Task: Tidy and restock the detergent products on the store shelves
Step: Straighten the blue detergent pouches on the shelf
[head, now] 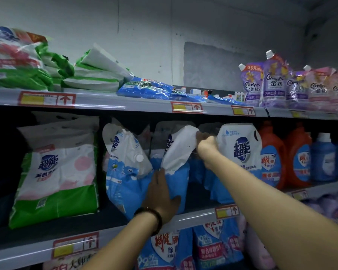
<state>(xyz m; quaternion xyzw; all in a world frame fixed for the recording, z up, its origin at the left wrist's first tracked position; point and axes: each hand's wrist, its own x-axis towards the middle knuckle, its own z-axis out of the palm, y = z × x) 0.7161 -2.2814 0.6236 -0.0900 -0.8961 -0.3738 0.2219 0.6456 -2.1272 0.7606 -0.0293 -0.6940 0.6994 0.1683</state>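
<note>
On the middle shelf point(109, 227) stand several white-and-blue detergent refill pouches. My right hand point(206, 144) grips the top corner of the middle pouch point(180, 151), which leans to the right. My left hand point(161, 192), a dark bead bracelet on its wrist, presses flat with straight fingers against that pouch's blue lower part. A slumped pouch point(125, 164) with a white cap leans to its left. An upright pouch point(240, 151) stands to its right.
A large white-and-green powder bag point(57, 172) stands at the left. Orange bottles point(271, 154) and blue bottles point(323, 156) fill the right. The top shelf holds green-white bags point(94, 73), flat blue pouches point(146, 87) and purple softener pouches point(273, 82). More pouches point(213, 248) stand below.
</note>
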